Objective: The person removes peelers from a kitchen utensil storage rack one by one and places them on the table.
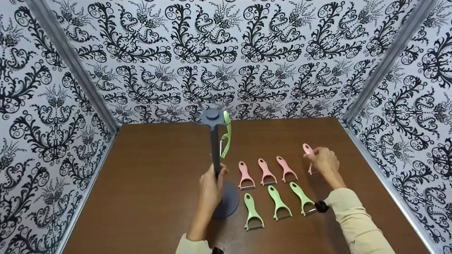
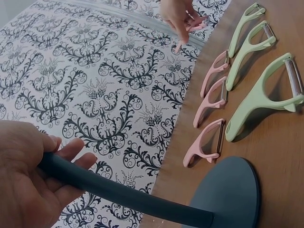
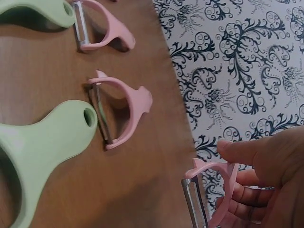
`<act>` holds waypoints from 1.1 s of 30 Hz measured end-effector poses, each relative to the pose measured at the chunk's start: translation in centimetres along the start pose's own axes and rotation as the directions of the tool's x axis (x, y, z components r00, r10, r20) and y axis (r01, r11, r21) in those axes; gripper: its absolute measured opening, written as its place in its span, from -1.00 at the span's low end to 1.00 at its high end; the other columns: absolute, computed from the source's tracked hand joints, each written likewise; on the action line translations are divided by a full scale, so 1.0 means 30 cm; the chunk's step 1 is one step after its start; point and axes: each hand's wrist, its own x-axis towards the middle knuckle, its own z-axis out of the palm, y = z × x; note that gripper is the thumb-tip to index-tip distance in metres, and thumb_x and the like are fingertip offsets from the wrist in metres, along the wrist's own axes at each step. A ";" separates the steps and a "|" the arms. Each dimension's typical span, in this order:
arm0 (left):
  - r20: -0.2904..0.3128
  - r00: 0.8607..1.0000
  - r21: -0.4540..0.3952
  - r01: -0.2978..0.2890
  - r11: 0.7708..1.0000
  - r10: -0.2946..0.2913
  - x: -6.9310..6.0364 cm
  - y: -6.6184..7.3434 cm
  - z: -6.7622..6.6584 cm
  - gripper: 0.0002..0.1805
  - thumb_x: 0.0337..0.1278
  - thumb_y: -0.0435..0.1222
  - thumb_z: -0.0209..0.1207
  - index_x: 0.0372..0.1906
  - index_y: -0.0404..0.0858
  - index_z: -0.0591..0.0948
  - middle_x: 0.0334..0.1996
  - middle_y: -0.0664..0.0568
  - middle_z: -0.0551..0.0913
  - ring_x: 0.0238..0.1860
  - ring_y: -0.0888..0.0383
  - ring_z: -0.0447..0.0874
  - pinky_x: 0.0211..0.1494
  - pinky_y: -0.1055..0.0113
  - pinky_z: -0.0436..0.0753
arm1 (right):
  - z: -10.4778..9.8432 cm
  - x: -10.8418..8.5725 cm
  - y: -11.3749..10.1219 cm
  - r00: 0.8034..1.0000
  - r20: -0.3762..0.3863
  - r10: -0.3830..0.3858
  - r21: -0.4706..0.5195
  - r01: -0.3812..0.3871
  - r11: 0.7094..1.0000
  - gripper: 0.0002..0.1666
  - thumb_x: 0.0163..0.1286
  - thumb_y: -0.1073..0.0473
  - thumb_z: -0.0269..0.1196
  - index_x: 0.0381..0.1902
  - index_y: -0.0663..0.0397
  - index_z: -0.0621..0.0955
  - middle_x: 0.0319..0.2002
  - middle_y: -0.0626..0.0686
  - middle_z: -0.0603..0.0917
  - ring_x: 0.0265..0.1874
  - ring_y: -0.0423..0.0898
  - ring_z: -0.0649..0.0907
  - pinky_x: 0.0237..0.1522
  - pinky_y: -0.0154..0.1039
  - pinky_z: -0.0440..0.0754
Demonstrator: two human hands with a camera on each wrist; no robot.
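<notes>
My left hand (image 1: 210, 188) grips the dark grey post of a utensil stand (image 1: 214, 148), partway up above its round base (image 1: 229, 201). One green peeler (image 1: 227, 137) hangs from a hook on the stand's top. In my right hand (image 1: 325, 162) is a pink peeler (image 1: 308, 149), held at the right of the table; the right wrist view shows its blade end beside my fingers. Between the hands lie three pink peelers, one of them the nearest pink peeler (image 1: 244, 175), in a row. Three green peelers lie in front of them, including a middle green peeler (image 1: 279, 203).
The brown wooden table (image 1: 148, 183) carries all of this. Patterned black-and-white panels (image 1: 212, 53) enclose it at the back and sides, with grey metal strips (image 1: 70, 67) along the corners.
</notes>
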 end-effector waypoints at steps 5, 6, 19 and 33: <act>0.001 1.000 0.033 -0.003 0.999 0.003 0.000 0.000 0.001 -0.98 0.40 -0.40 0.23 -0.21 -0.26 0.62 -0.37 0.03 0.78 -0.34 0.03 0.78 -0.24 0.05 0.65 | 0.019 0.004 0.007 1.000 0.012 0.002 -0.001 -0.002 1.000 -0.56 0.31 -0.07 0.43 -0.12 0.21 0.73 -0.14 0.39 0.73 -0.18 0.40 0.69 -0.31 0.22 0.55; -0.001 1.000 0.038 -0.003 0.999 0.003 0.000 0.000 0.002 -0.97 0.40 -0.40 0.23 -0.21 -0.25 0.61 -0.37 0.03 0.78 -0.34 0.05 0.78 -0.24 0.05 0.65 | 0.021 0.004 0.007 1.000 0.014 0.003 -0.001 -0.003 1.000 -0.56 0.31 -0.08 0.43 -0.12 0.21 0.73 -0.14 0.38 0.73 -0.18 0.39 0.69 -0.31 0.22 0.55; -0.008 1.000 0.039 0.005 0.999 -0.005 0.000 -0.003 0.005 -0.93 0.42 -0.32 0.23 -0.20 -0.26 0.61 -0.37 0.01 0.77 -0.33 0.04 0.77 -0.22 0.02 0.64 | 0.079 0.028 0.028 0.996 0.069 0.057 -0.003 -0.056 0.998 -0.58 0.32 -0.06 0.42 -0.11 0.19 0.73 -0.12 0.37 0.73 -0.14 0.36 0.69 -0.24 0.22 0.54; -0.002 1.000 0.031 0.014 0.999 -0.013 -0.007 -0.004 0.004 -0.92 0.45 -0.30 0.21 -0.19 -0.25 0.62 -0.36 0.04 0.77 -0.32 0.04 0.77 -0.21 0.05 0.65 | 0.138 0.032 0.044 0.991 0.120 0.062 -0.015 -0.061 0.998 -0.69 0.32 0.03 0.41 -0.28 0.20 0.68 -0.27 0.29 0.71 -0.25 0.29 0.68 -0.28 0.19 0.55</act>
